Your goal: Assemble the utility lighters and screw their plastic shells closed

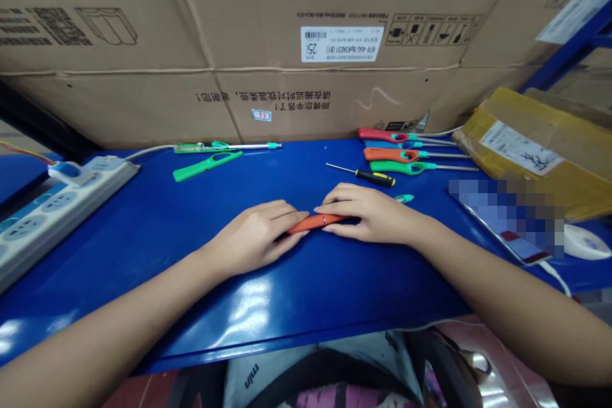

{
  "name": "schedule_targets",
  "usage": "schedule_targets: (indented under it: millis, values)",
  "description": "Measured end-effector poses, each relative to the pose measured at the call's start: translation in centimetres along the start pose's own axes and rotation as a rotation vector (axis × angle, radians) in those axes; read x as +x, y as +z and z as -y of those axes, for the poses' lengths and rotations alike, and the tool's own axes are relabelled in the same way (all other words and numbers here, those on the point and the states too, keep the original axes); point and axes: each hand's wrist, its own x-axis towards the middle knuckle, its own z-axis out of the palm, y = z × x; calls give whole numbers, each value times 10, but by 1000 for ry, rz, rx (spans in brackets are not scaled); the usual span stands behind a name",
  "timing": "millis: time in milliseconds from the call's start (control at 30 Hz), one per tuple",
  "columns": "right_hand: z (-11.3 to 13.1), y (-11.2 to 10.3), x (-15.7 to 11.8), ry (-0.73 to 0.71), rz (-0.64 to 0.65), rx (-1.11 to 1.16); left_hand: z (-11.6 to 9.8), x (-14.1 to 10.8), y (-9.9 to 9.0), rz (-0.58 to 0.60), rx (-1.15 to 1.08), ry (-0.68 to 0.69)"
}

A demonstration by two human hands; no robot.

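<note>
An orange handle piece [313, 223] is at the middle of the blue table [287, 293], directly between the 2 hands, neither nearer. Its long axis runs sideways, 1 end pointing left, the other right and slightly away from the body. The left hand [258, 233] pinches the left end; the right hand [366, 211] grips the right, covering its tip. Beyond lie a screwdriver [377, 178] and 4 lighters, including a red lighter [382, 135].
</note>
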Motion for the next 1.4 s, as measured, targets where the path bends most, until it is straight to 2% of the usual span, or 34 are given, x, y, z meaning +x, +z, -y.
schedule_targets:
  millis: [300,500,633,800,933,1100,1267,1400]
  values:
    - [12,14,5,-50,-114,-68,-10,1,1,-22,-85,-41]
    - [-2,-2,0,20,-49,-50,-3,1,-7,-16,-138,-118]
    - [-8,-13,-5,64,-39,-96,4,-1,-11,-27,-140,-102]
    - [-5,-13,-4,78,-85,-113,5,-2,-13,-54,-105,-61]
    - [-8,-14,-4,143,-56,-83,5,-1,-14,-63,-86,-61]
    - [-14,-19,-8,142,-34,-100,10,-1,-18,-86,-33,-41]
    - [-2,-20,-7,172,-73,-188,10,-3,-21,-95,77,-21]
    - [7,-16,-5,138,-84,-216,3,0,-18,-110,197,-28]
